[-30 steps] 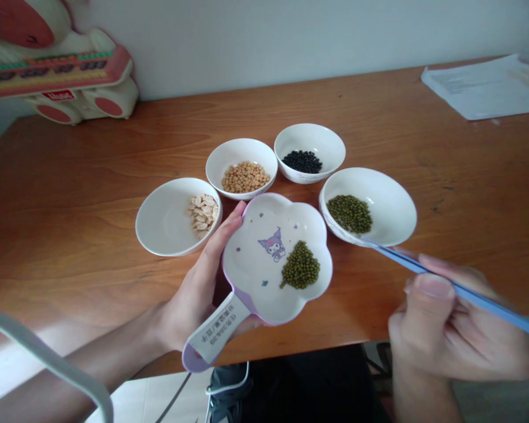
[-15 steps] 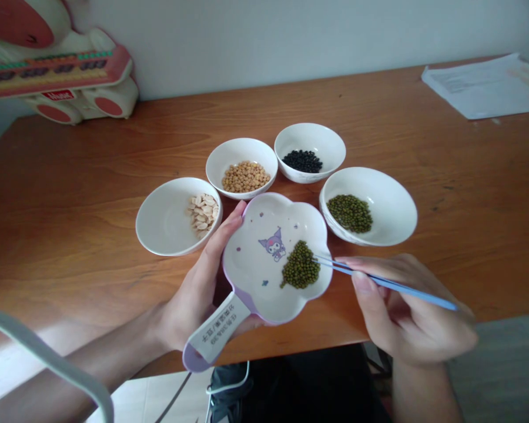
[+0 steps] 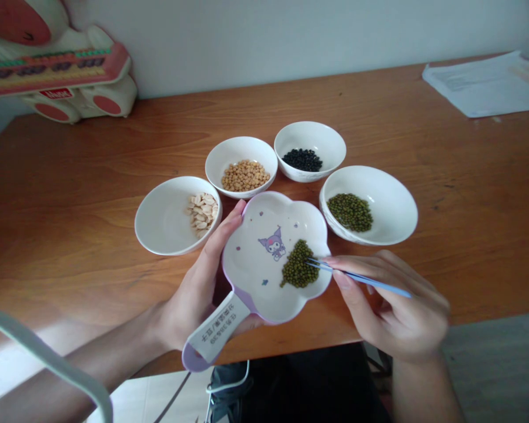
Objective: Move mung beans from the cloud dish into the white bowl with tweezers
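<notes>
My left hand [image 3: 198,288] grips the flower-shaped white dish [image 3: 264,276] with a purple rim and handle, tilted over the table's front edge. A heap of green mung beans [image 3: 297,265] lies in the dish. My right hand [image 3: 392,305] pinches blue tweezers [image 3: 361,277], whose tips reach into the heap. To the right stands a white bowl [image 3: 392,200] holding more green beans [image 3: 350,211].
Three more white bowls stand behind the dish: pale seeds [image 3: 203,211], yellow soybeans [image 3: 245,175], black beans [image 3: 302,159]. A red-and-cream toy [image 3: 57,70] sits at the back left. Papers [image 3: 489,85] lie at the back right on the wooden table [image 3: 92,176].
My right hand has brought the tweezers from the rim of the right bowl leftward into the bean heap in the flower dish. The left hand and dish have stayed put.
</notes>
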